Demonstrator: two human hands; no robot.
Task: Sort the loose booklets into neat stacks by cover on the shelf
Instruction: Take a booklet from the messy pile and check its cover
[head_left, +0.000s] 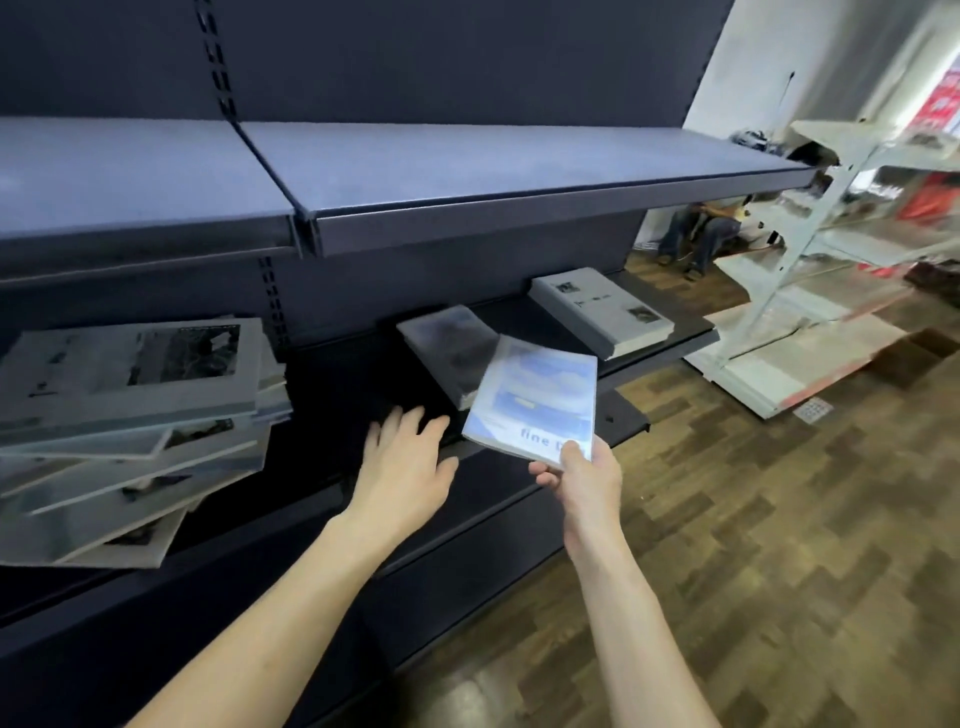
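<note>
The right hand (582, 467) pinches the blue booklet (535, 397) by its near corner (thin, probably floppy, glossy-slick, better held mid-edge), while the left hand (410, 462) hovers spread, holding nothing.

The dark middle shelf (332, 395) offered open surface between the leaning loose pile (130, 415) at its left and the blue-cover stack (447, 343) further right. The upper shelf (467, 208) overhung this gap and limited headroom. A grey stack (602, 312) occupied the shelf's right end, apart from the blue-cover stack.
</note>
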